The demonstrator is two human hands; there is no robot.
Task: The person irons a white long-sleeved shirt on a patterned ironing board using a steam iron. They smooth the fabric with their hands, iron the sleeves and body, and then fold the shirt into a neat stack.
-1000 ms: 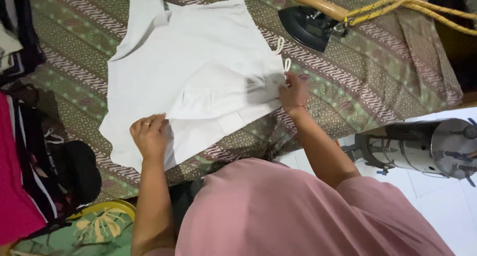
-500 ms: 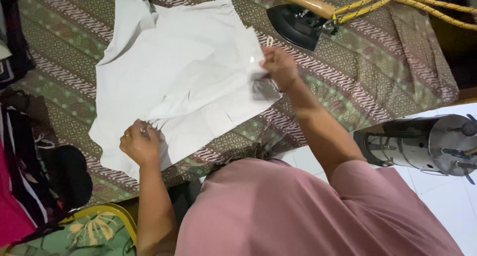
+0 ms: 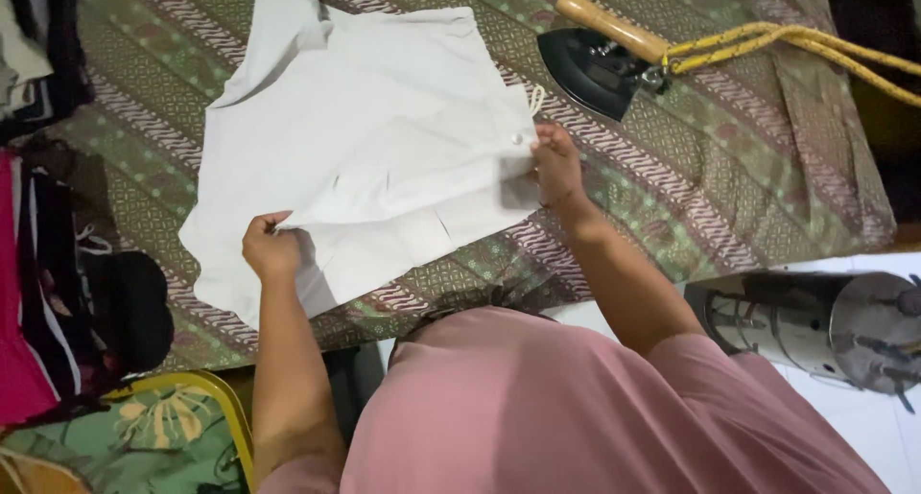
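White garment (image 3: 384,139) spread flat on patterned batik cloth (image 3: 729,197) covering the ironing surface, neck end toward far edge. Left hand (image 3: 271,249) closed in a pinch grip on a folded edge at the garment's near-left side, lifting it slightly. Right hand (image 3: 554,163) closed on the right edge, approx. at the small button (image 3: 518,139), fingers pinching fabric.

Risks, judged from present layout:
- Iron (image 3: 590,67) parked sole-down on cloth, near the right hand and just beyond the garment's right corner. If hot – possible scorch of cloth under it, or burn to wrist on any reach across. Heat state cannot be told.
- Yellow rope-like cord (image 3: 796,43) trailing from iron handle toward right edge. Snag by sleeve or arm could drag iron.
- Uneven pull between the two grips – fold line likely skewed, new creases set in.
- Thin loop/string (image 3: 535,99) at right edge free; may get trapped inside fold.

Count:
- Garment, white: 1
- Iron w/ wooden handle: 1
- Cord, yellow: 1, doubled strands
- Button visible: 1
- Hands at work: 2
- Metal cylindrical unit (image 3: 815,326) on white floor, lower right: 1
- Pile of dark and pink clothing (image 3: 48,293) at left: no. of items cannot be told
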